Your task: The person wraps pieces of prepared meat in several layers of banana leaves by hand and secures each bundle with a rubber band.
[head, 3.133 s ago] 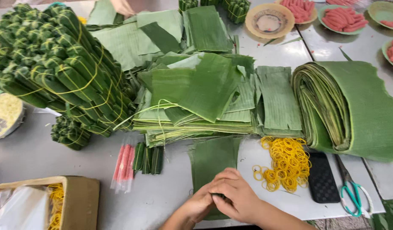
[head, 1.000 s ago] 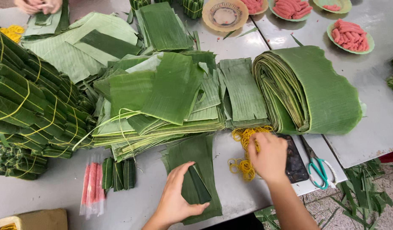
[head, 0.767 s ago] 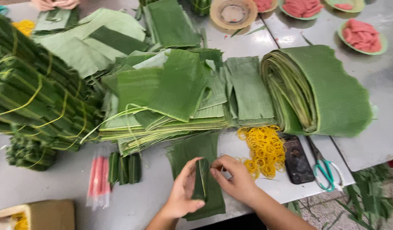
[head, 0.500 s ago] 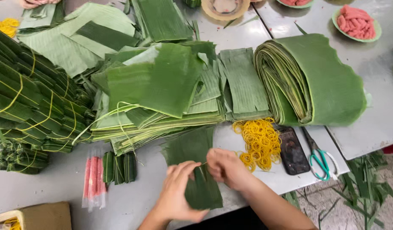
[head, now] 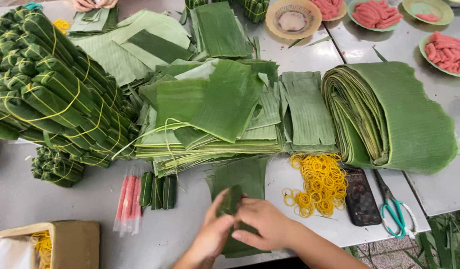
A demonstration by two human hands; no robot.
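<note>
1. Both hands meet over a small folded leaf parcel at the near edge of the tabletop. The left hand is curled around the parcel from below and the right hand presses its fingers in from the side, both closed on it, seemingly to keep the folds from springing open.
2. The parcel sits on a flat leaf sheet; how it is folded underneath the fingers cannot be made out.
3. Just right of the parcel lies a heap of yellow rubber bands, within easy reach; beyond them a dark phone and green-handled scissors.
4. Left of the parcel lie three small finished wraps and pink sticks in clear film; a cardboard box is cut off at the corner.
5. Behind the parcel are stacked cut leaves, and a thick leaf roll to the right.
6. Far left of it, tied bundles pile high; far back, dishes of pink sausage, and another person's hands, mostly out of frame.
</note>
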